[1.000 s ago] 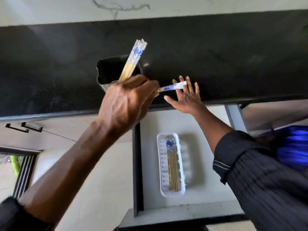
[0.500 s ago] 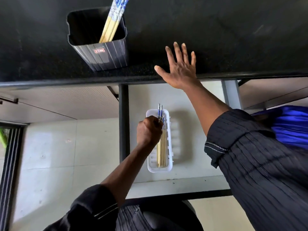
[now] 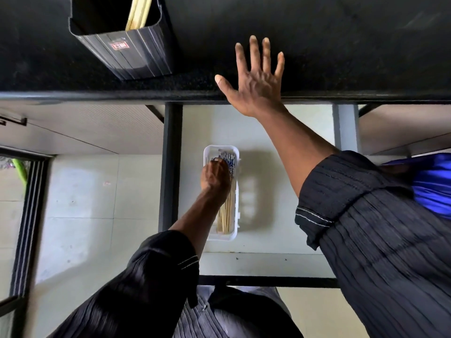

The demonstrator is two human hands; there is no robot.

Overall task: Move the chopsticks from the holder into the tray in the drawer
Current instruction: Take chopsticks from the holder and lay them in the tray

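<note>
Head view: left hand (image 3: 216,178), centre, gripped chopsticks (image 3: 227,215) in white tray (image 3: 220,238); right hand (image 3: 256,86) lay spread flat on black countertop (image 3: 341,45), upper right.

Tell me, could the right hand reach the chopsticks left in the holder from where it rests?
Probably yes. The right hand lies flat and empty on the black countertop, to the right of the holder. Nothing stands between them, and the chopsticks stick up from its open top.
</note>
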